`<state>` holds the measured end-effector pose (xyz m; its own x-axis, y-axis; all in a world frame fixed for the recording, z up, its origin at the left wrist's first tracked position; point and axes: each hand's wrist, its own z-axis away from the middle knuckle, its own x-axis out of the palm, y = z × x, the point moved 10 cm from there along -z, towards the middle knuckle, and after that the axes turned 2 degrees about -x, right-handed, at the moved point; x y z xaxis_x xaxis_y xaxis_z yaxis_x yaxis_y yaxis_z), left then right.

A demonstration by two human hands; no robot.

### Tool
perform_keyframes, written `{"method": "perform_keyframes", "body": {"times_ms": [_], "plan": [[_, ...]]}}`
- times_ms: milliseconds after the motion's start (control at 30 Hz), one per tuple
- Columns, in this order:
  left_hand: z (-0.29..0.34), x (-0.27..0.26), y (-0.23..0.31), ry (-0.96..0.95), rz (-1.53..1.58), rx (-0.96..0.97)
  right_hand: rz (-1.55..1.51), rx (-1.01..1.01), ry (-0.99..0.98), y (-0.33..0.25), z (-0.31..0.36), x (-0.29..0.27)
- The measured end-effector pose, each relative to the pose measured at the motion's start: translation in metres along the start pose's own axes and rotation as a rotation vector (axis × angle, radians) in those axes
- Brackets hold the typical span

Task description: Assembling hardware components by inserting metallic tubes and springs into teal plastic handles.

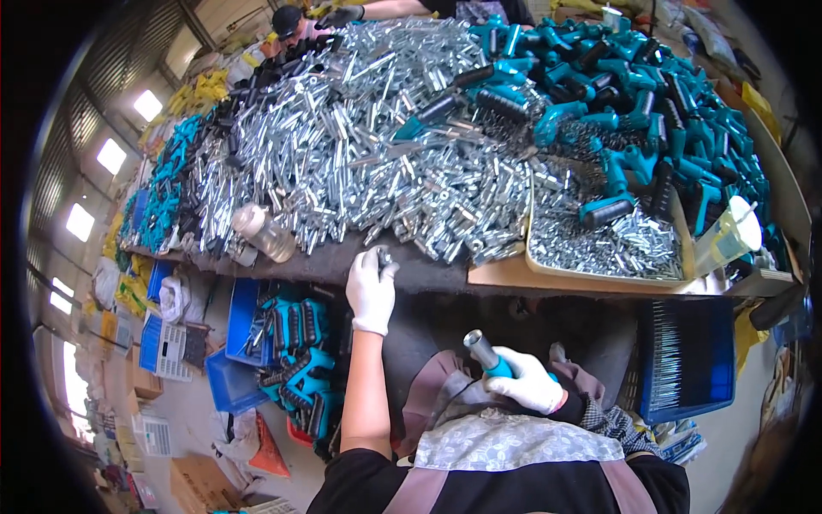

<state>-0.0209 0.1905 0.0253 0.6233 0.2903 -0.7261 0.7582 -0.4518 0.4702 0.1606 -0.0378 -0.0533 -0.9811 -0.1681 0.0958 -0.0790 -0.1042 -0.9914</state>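
Note:
At the near edge of the bench, my white-gloved left hand [372,293] pinches a small shiny metal part [384,256] at its fingertips; its exact kind is too small to tell. My white-gloved right hand [528,383], lower and in front of my apron, is closed round a teal-handled tool [500,368]. A silver metal tube [480,347] sticks out of that tool's end, pointing up and left. Beyond my left hand lies a large heap of loose metal pins and sleeves [342,158].
Teal and black tool handles [616,103] pile up at the right, behind a tray of small metal pieces [599,267]. A clear bottle [264,233] and a cup [728,236] stand near the bench edge. Blue crates [234,381] sit below left. Another person [295,27] is across the bench.

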Motion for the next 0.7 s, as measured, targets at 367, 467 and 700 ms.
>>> {"method": "perform_keyframes", "body": {"times_ms": [367,467,700], "plan": [[-0.002,0.010,0.000,-0.070,0.084,-0.134,0.032,-0.055,-0.058,0.011,0.001,0.007],[-0.003,-0.001,0.002,0.017,0.123,-0.041,0.063,-0.014,-0.129,0.009,0.004,0.014],[-0.004,0.003,-0.001,-0.011,0.105,-0.048,0.258,0.015,-0.220,0.011,0.004,0.026]]}}
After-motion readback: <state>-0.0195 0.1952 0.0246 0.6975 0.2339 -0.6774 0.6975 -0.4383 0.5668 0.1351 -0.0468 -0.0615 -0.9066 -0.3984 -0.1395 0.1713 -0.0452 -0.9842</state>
